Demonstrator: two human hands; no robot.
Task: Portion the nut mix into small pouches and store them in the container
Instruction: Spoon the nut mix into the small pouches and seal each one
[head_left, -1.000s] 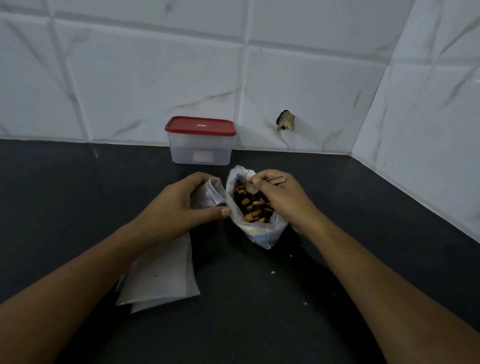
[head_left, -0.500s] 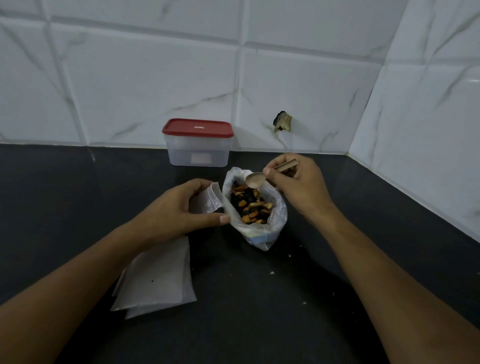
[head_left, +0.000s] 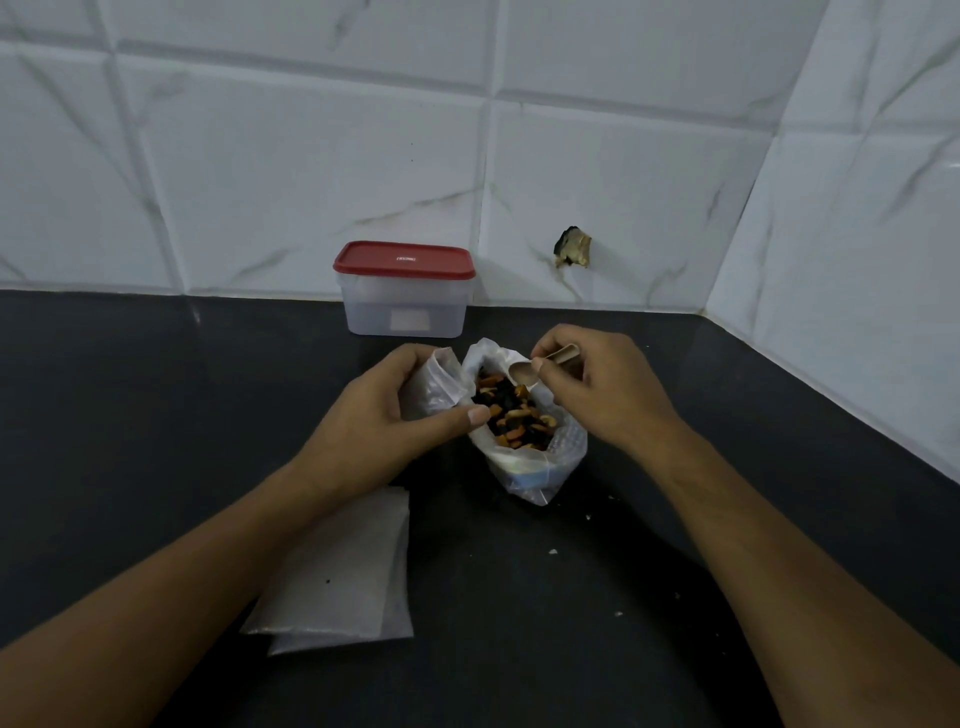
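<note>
A: Thin clear plastic throughout. The nut mix (head_left: 514, 413) sits in an open bag (head_left: 524, 467) on the dark counter (head_left: 156, 415), mid-frame, in front of the red-lidded container (head_left: 405, 291), which is shut and stands against the tiled wall.

B: Handling estimate?

A: Bag film looks limp and slippery; its mouth would likely collapse unless held by the rim. Contents are loose pieces, likely light and prone to scatter; crumbs already lie on the counter. The small pouch (head_left: 439, 384) is equally floppy, best held at its lip.

B: Grips?

A: The left hand (head_left: 384, 421) is closed around the pouch, thumb pressed across its front. The right hand (head_left: 597, 395) pinches the spoon (head_left: 540, 366) by the handle between thumb and fingers.

B: Orientation?

A: Bag's long axis runs roughly toward and away from the person, mouth facing up and toward the wall. Pouch mouth points up and right, just beside the bag's rim. Spoon bowl points left over the mix; whether it is loaded cannot be told. Spare pouches (head_left: 337, 571) lie flat under the left forearm.
</note>
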